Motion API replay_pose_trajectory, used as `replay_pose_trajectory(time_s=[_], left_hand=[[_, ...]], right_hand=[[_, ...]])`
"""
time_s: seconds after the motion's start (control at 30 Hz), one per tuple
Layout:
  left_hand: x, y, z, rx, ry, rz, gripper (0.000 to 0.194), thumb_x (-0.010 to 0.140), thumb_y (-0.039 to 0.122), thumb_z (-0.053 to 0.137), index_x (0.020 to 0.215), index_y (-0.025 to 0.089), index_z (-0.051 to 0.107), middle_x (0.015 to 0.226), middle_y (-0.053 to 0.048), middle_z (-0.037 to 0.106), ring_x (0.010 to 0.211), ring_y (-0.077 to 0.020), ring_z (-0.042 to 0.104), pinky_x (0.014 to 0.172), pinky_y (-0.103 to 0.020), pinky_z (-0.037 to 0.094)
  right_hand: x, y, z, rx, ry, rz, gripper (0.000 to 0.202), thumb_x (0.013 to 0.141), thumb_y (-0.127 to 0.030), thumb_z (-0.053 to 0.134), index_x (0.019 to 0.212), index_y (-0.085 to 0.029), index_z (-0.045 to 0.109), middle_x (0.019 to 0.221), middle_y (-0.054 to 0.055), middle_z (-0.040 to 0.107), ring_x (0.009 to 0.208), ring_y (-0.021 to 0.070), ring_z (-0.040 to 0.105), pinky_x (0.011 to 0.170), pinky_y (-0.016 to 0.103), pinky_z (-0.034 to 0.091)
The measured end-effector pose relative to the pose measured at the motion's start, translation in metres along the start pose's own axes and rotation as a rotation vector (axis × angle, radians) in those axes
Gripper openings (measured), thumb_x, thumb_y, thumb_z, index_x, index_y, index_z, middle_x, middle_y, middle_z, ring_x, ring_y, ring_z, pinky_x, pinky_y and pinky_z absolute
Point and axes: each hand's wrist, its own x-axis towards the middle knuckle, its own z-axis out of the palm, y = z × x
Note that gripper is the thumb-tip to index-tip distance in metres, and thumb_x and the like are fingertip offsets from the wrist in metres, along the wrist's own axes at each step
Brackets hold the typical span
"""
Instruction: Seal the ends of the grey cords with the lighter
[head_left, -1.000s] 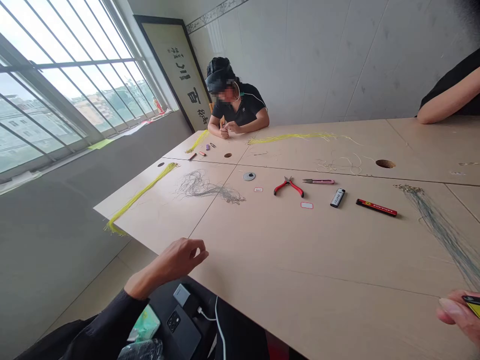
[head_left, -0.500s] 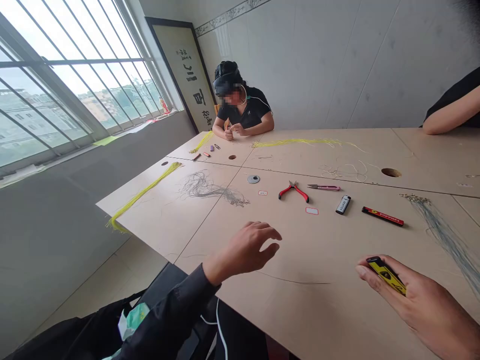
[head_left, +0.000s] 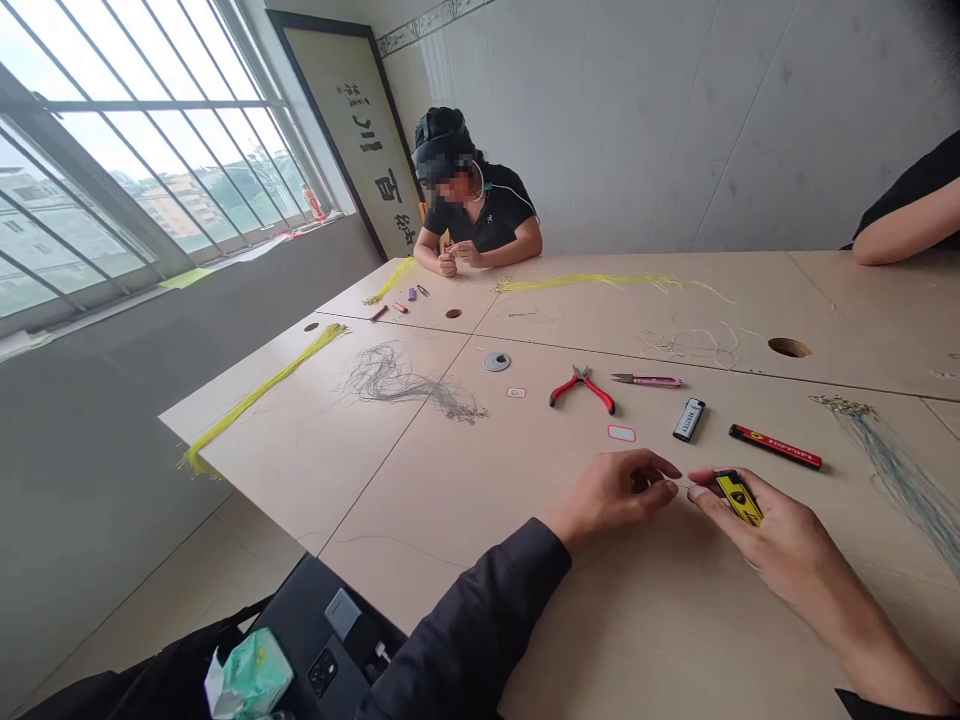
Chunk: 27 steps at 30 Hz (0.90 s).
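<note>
My left hand is closed in a pinch above the near part of the table. A short bit of thin dark thread shows between its fingertips and those of my right hand. My right hand grips a yellow and black lighter in its palm, with thumb and index fingertips close to the thread's end. More thread lies on the table left of my left sleeve. Beyond my hands are a white lighter, a long red lighter and red-handled pliers.
Pink thread snips lie behind the pliers. Grey thread bundles and a bluish bundle flank the tools; yellow cords hang over the left edge. A co-worker sits across the table; another person's arm rests at right.
My left hand has moved right and closed into a pinch on the thread. My right hand, still holding the yellow lighter, has come left and farther up, so the fingertips almost meet.
</note>
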Motion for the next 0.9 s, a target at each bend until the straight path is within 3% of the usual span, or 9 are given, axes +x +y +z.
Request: replay_pose_trajectory(time_s=[0.1, 0.23, 0.33, 0.9], left_hand=[[-0.002, -0.002, 0.000, 0.045, -0.006, 0.058, 0.033, 0.086, 0.026, 0.057, 0.116, 0.015, 0.065, 0.080, -0.002, 0.063, 0.062, -0.0084, 0.048, 0.059, -0.020, 0.040], [-0.002, 0.002, 0.000, 0.165, -0.026, 0.114, 0.019, 0.087, 0.022, 0.054, 0.095, 0.015, 0.070, 0.079, -0.003, 0.065, 0.065, -0.0098, 0.050, 0.061, -0.021, 0.039], [0.000, 0.001, -0.001, 0.171, -0.013, 0.121, 0.017, 0.089, 0.021, 0.052, 0.092, 0.014, 0.067, 0.083, -0.004, 0.067, 0.069, -0.0112, 0.054, 0.065, -0.022, 0.041], [-0.001, 0.000, -0.001, 0.114, 0.002, 0.095, 0.014, 0.089, 0.022, 0.052, 0.085, 0.015, 0.064, 0.076, -0.001, 0.064, 0.065, -0.0104, 0.054, 0.062, -0.022, 0.041]], right_hand=[[-0.003, 0.002, 0.005, 0.094, 0.001, 0.011, 0.043, 0.075, -0.055, 0.061, 0.102, -0.021, 0.064, 0.087, 0.006, 0.070, 0.081, 0.0246, 0.066, 0.067, 0.031, 0.050], [-0.011, -0.010, 0.002, 0.171, -0.004, -0.010, 0.038, 0.081, -0.050, 0.061, 0.105, -0.020, 0.060, 0.095, 0.007, 0.069, 0.085, 0.0228, 0.065, 0.071, 0.030, 0.051], [-0.012, -0.017, 0.002, 0.208, -0.007, -0.041, 0.029, 0.085, -0.044, 0.059, 0.103, -0.021, 0.060, 0.097, 0.006, 0.067, 0.087, 0.0199, 0.064, 0.078, 0.030, 0.050], [-0.017, -0.022, 0.002, 0.300, 0.012, -0.051, 0.023, 0.086, -0.036, 0.063, 0.103, -0.022, 0.059, 0.097, 0.003, 0.066, 0.088, 0.0170, 0.062, 0.077, 0.026, 0.048]])
